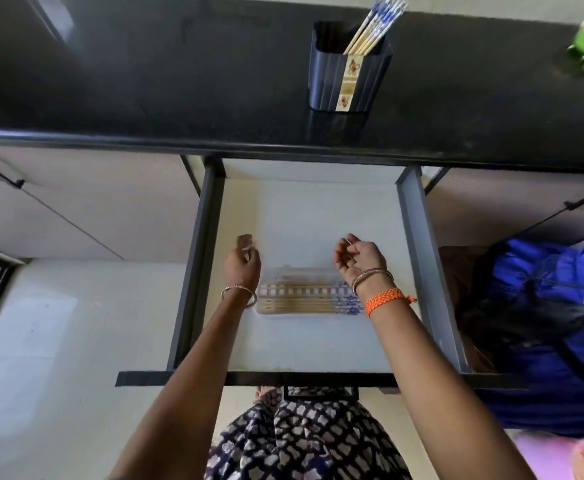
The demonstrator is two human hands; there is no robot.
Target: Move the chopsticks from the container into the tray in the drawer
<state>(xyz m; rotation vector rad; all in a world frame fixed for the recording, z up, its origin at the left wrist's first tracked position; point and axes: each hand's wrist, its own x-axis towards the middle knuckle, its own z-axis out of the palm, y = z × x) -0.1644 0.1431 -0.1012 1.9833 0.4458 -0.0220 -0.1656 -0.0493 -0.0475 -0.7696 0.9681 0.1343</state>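
We see both hands over the drawer. Left hand loosely curled, empty. Right hand half-curled, looks empty, blurry. Tray with chopsticks between wrists; more in container beyond.

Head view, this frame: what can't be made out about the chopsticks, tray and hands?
- Chopsticks in the tray: motion blur prevents a count; the right wrist covers their patterned ends.
- Tray: clear and blurred, edges faint; both wrists hide its ends.
- Chopsticks in the container: tops cut by the frame edge, lower parts hidden by the container.
- Right hand: fingers curled; whether it holds anything is unclear.
- Left hand: blurred fingertips.
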